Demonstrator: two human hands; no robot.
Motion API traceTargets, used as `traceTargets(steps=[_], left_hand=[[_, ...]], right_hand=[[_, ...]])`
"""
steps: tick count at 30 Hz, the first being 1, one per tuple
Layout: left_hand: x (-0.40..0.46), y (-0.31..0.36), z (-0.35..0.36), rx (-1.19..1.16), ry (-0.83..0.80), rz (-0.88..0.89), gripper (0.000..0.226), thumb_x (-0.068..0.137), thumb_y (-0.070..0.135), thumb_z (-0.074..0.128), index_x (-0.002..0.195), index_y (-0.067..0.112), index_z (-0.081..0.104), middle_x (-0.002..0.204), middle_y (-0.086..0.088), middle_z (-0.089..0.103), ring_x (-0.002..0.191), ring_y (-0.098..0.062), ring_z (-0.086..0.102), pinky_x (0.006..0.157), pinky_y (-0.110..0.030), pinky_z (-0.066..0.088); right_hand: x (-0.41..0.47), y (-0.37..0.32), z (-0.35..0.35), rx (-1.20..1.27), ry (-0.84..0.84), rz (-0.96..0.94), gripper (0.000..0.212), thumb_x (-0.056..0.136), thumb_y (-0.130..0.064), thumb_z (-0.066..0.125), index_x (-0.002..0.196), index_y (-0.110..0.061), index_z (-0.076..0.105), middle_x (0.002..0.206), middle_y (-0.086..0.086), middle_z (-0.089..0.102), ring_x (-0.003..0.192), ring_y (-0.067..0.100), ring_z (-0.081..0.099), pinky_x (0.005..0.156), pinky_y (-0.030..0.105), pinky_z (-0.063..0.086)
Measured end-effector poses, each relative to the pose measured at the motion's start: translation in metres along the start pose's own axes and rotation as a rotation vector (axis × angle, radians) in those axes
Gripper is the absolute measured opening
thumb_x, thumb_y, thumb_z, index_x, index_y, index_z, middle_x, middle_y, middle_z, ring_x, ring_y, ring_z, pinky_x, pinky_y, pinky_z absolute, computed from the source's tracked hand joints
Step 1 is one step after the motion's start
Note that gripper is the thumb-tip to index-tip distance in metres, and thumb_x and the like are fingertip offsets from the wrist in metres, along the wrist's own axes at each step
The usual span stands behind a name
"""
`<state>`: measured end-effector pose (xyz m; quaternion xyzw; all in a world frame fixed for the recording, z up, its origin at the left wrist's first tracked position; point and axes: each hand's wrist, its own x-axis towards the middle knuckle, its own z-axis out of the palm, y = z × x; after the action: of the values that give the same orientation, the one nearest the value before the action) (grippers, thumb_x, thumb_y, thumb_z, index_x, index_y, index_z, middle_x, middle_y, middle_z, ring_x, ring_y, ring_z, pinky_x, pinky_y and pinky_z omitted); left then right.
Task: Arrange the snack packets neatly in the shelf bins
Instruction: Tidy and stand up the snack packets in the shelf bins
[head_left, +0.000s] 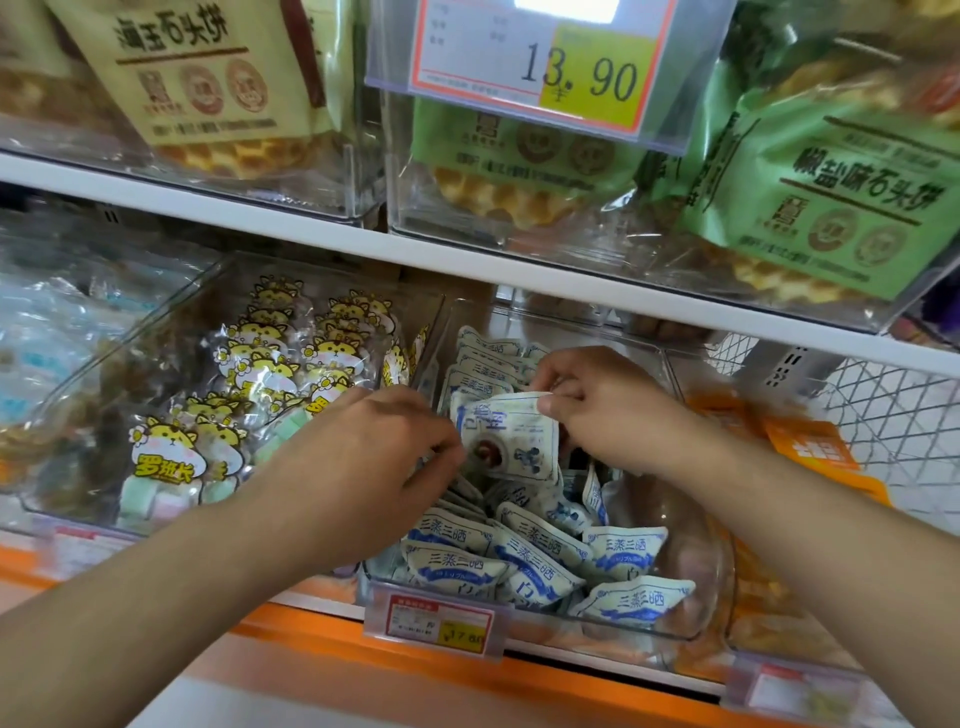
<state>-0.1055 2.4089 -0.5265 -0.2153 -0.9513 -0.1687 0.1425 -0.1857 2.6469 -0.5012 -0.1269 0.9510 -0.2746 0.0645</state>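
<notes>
A clear plastic bin on the lower shelf holds several small white-and-blue snack packets, upright in a row at the back and jumbled at the front. One white-and-blue packet is held upright above the middle of the bin. My right hand pinches its top right corner. My left hand grips its left edge with curled fingers, and the fingertips are hidden behind the packet.
A left bin holds bags with yellow cartoon animals. Orange packets lie in the bin to the right, beside a white wire mesh. Above, the shelf board carries bins of waffle bags and a price tag.
</notes>
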Motion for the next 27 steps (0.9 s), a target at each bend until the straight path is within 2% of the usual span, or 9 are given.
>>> traceTargets(steps=[3, 7, 10, 13, 17, 19, 22, 25, 27], left_hand=[[0.007, 0.009, 0.003, -0.115, 0.037, -0.139, 0.040, 0.099, 0.050, 0.049, 0.135, 0.032, 0.051, 0.120, 0.012, 0.065, 0.108, -0.016, 0.062, 0.087, -0.037, 0.056], [0.017, 0.018, 0.009, -0.110, 0.019, -0.244, 0.068, 0.095, 0.059, 0.054, 0.151, 0.025, 0.034, 0.140, 0.002, 0.054, 0.137, -0.020, 0.041, 0.110, -0.041, 0.040], [0.026, 0.020, 0.006, -0.139, -0.020, -0.310, 0.060, 0.094, 0.055, 0.061, 0.146, 0.029, 0.045, 0.129, 0.008, 0.060, 0.133, -0.020, 0.044, 0.114, -0.041, 0.031], [0.031, 0.019, 0.001, -0.307, 0.019, -0.354, 0.052, 0.089, 0.047, 0.073, 0.137, 0.033, 0.058, 0.106, 0.021, 0.061, 0.110, -0.013, 0.058, 0.091, -0.028, 0.047], [0.032, 0.026, 0.000, -0.446, 0.094, -0.273, 0.041, 0.084, 0.043, 0.079, 0.123, 0.040, 0.066, 0.096, 0.026, 0.065, 0.093, 0.009, 0.060, 0.072, -0.004, 0.043], [0.031, 0.027, 0.000, -0.428, 0.108, -0.225, 0.042, 0.087, 0.046, 0.075, 0.127, 0.042, 0.063, 0.102, 0.025, 0.066, 0.097, 0.011, 0.060, 0.079, -0.008, 0.046], [0.022, 0.013, 0.002, -0.209, 0.065, -0.118, 0.040, 0.097, 0.051, 0.057, 0.133, 0.033, 0.062, 0.121, 0.018, 0.067, 0.114, -0.004, 0.060, 0.102, -0.028, 0.045], [0.006, -0.003, 0.007, 0.010, -0.046, 0.033, 0.043, 0.100, 0.057, 0.038, 0.111, 0.033, 0.073, 0.112, 0.018, 0.069, 0.126, -0.008, 0.054, 0.113, -0.038, 0.032], [-0.002, -0.007, 0.006, 0.080, -0.084, 0.092, 0.039, 0.100, 0.054, 0.042, 0.101, 0.033, 0.075, 0.103, 0.017, 0.071, 0.123, -0.009, 0.055, 0.113, -0.041, 0.033]], right_hand=[[-0.015, 0.019, -0.002, 0.214, 0.088, -0.004, 0.014, 0.100, -0.020, 0.067, 0.092, -0.030, 0.064, 0.086, 0.003, 0.077, 0.075, 0.031, 0.075, 0.077, 0.059, 0.062], [-0.030, 0.030, 0.001, 0.437, 0.071, -0.062, 0.006, 0.096, -0.028, 0.069, 0.092, -0.031, 0.065, 0.079, 0.010, 0.074, 0.073, 0.040, 0.062, 0.086, 0.071, 0.052], [-0.036, 0.030, 0.003, 0.480, 0.085, -0.086, 0.017, 0.099, -0.014, 0.070, 0.089, -0.028, 0.067, 0.079, 0.016, 0.072, 0.077, 0.024, 0.060, 0.090, 0.059, 0.054], [-0.040, 0.024, -0.002, 0.459, 0.023, -0.076, 0.014, 0.095, -0.014, 0.075, 0.093, -0.026, 0.067, 0.079, -0.004, 0.074, 0.079, 0.007, 0.066, 0.087, 0.039, 0.050], [-0.043, 0.001, -0.012, 0.208, -0.125, -0.062, 0.048, 0.082, -0.048, 0.086, 0.124, -0.049, 0.062, 0.137, -0.029, 0.054, 0.130, -0.005, 0.049, 0.110, 0.027, 0.037], [-0.044, -0.009, -0.012, 0.100, -0.108, -0.059, 0.062, 0.086, -0.044, 0.084, 0.140, -0.047, 0.054, 0.138, -0.031, 0.042, 0.129, -0.009, 0.037, 0.105, 0.016, 0.028], [-0.039, -0.006, -0.012, 0.139, 0.045, -0.057, 0.048, 0.085, -0.039, 0.085, 0.124, -0.044, 0.058, 0.135, -0.019, 0.061, 0.122, 0.002, 0.058, 0.087, 0.015, 0.044], [-0.028, 0.001, -0.012, 0.237, 0.185, 0.017, 0.048, 0.081, -0.039, 0.088, 0.116, -0.036, 0.055, 0.110, -0.017, 0.068, 0.099, 0.001, 0.065, 0.080, 0.016, 0.049], [-0.018, -0.001, -0.006, 0.315, 0.230, 0.038, 0.053, 0.079, -0.044, 0.088, 0.123, -0.033, 0.059, 0.115, -0.015, 0.069, 0.104, 0.005, 0.066, 0.084, 0.023, 0.051]])
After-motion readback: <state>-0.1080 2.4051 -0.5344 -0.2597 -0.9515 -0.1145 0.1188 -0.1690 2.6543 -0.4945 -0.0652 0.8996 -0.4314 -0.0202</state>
